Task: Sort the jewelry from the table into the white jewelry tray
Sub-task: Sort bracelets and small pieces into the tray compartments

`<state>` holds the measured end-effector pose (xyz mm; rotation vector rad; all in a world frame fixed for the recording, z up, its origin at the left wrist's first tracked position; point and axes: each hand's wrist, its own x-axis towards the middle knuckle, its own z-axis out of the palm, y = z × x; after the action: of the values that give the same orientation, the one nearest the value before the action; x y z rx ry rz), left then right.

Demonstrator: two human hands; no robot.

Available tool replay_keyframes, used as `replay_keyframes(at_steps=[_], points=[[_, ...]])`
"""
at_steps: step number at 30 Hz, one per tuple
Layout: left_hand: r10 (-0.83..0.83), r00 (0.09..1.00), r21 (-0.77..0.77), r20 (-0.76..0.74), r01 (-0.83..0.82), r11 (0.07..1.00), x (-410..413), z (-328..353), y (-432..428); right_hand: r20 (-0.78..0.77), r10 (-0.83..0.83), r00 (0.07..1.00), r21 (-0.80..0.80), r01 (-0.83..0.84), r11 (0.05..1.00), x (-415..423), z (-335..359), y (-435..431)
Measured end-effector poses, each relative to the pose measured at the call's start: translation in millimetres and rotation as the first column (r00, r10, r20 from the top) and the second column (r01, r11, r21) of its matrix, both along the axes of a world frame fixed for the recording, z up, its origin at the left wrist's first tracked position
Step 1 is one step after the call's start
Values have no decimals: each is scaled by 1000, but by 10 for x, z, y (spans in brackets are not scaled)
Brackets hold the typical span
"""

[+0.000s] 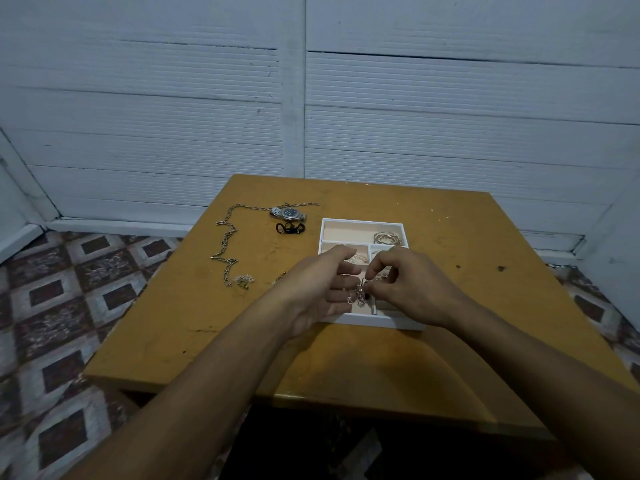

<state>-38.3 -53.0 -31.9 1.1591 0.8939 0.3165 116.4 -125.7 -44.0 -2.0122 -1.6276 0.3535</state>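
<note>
The white jewelry tray [362, 223] lies on the yellow table [346, 358], right of centre. Silver bangles [387, 238] sit in its far compartment and a silver bracelet [358, 259] in a middle one. Both hands hover over the tray's near half. My right hand [412, 285] pinches a small silver chain piece with a dark part [358, 296]. My left hand [322, 285] lies open beside it, fingers straight under the dangling piece. On the table to the left lie a long chain [225, 244], a wristwatch [288, 213], a black piece [290, 227] and a small silver cluster [243, 279].
The table stands against a white panelled wall [311, 98]. Patterned floor tiles [52, 306] show on the left and right. The table's near edge runs below my forearms.
</note>
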Motion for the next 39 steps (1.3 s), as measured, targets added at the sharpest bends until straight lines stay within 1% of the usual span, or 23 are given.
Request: replay_keyframes(at_steps=[3,6,7,9,11,13,16,20,25,29,31,34,39], points=[[-27,1000,36,-7,28,999,-30,29,-18,-17,-13,1000,5,13,1000,21,-22,-6],[-24,1000,65,5,23,998,-72,64,-49,14,-18,1000,-2,18,1000,21,-31,-9],[-2,1000,87,12,1,996,-91,72,-54,44,-19,999,-4,19,1000,14,-35,-8],[57,998,155,37,-62,986,-146,78,-70,156,-5,988,-5,6,1000,-10,-55,-5],[96,995,281,41,-103,954,-242,51,-77,269,27,963,-18,-23,1000,-48,-89,1],[128,992,457,-9,-110,882,-361,-23,-60,337,44,940,-49,-29,998,-94,-110,0],[206,975,674,-89,-93,733,-561,-141,11,387,55,920,-86,-24,996,-148,-153,-10],[295,934,806,-199,-16,592,-857,-292,171,394,62,917,-106,-21,994,-215,-148,-24],[347,857,851,-381,178,495,-1155,-462,280,388,101,916,-153,-44,987,-241,-87,-17],[340,822,849,-457,289,442,-1297,-574,290,354,69,933,-81,-43,996,-309,-59,58],[345,809,848,-475,316,426,-1327,-601,292,318,74,945,-43,-64,997,-399,-46,148],[353,790,840,-502,348,416,-1345,-644,286,297,134,946,-48,-126,991,-591,-14,323],[405,783,860,-472,309,405,-1364,-726,258,286,202,937,-89,-184,979,-989,-19,657]])
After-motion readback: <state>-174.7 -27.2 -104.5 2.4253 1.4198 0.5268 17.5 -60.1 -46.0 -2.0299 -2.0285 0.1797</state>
